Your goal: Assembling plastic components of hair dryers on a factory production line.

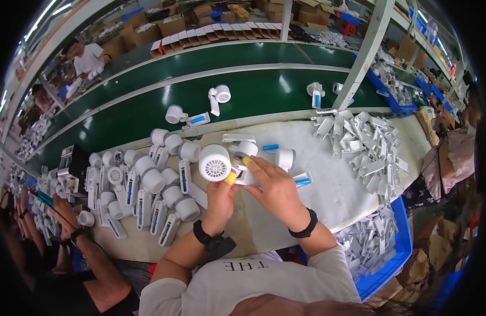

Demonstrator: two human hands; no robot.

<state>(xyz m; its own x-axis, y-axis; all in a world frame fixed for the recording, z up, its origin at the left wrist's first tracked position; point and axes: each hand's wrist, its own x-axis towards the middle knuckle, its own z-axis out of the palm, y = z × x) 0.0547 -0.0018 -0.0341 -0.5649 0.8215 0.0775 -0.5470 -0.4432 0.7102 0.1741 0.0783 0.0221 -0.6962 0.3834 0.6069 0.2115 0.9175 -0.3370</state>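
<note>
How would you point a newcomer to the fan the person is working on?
Start at the white worktable beside the green conveyor belt. At its middle, the left hand and right hand meet on one white fan. Unlike the fans lying flat nearby, its round grille faces up.

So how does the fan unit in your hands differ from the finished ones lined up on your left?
The held fan unit is off the table, between the left hand and right hand; the row of fans lies flat on the white table. The held one shows its round grille to the camera; the row's heads mostly lie sideways, blue-striped handles showing. Both are white, with cylindrical heads.
</note>
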